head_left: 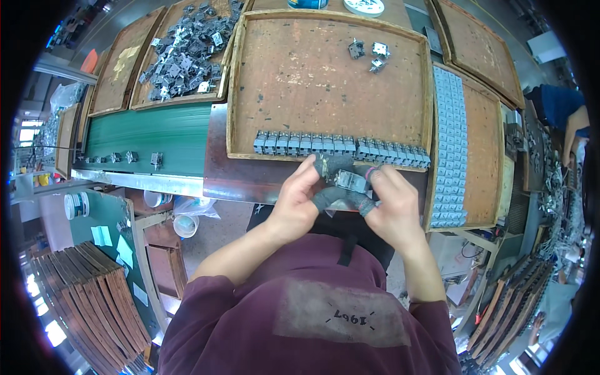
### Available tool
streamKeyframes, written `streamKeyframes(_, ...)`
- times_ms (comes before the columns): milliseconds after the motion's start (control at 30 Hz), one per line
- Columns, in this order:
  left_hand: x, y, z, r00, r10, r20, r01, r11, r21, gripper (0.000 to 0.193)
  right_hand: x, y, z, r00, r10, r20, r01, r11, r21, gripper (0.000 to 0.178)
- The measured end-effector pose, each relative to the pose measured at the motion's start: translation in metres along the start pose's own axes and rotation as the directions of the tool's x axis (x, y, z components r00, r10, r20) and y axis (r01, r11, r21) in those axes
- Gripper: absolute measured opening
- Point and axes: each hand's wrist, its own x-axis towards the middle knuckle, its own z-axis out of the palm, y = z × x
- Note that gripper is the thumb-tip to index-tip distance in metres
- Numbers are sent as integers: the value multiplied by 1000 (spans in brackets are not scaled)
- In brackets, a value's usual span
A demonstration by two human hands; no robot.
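Grey wraps cover the thumb and forefinger of my left hand and my right hand. Between these fingers, just off the front edge of a wooden tray, both hands pinch a small grey boxy metal-and-plastic part. Its underside is hidden by the fingers. Along the tray's near rim stands a row of similar grey parts, packed side by side. Three loose parts lie near the tray's far right corner.
To the left, a green conveyor belt carries several small parts, below a tray heaped with loose parts. At right, another tray holds long rows of light-grey parts. Stacked wooden trays stand lower left; a person's arm shows far right.
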Motion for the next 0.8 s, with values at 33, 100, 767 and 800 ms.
streamKeyframes(33,1,-1,-3,993,-113,24,115,976,-183,42,0,0,-4,1000,3,1,-3,1000,0,33)
streamKeyframes(100,4,-3,-7,968,-225,109,250,898,-362,43,1,0,-12,993,114,38,-118,985,123,35)
streamKeyframes(767,15,-6,-4,897,418,141,-418,703,576,68,6,9,12,875,261,409,-426,815,391,53)
streamKeyframes(800,17,-6,-4,858,482,175,-486,655,578,68,5,9,14,874,264,407,-428,815,390,53)
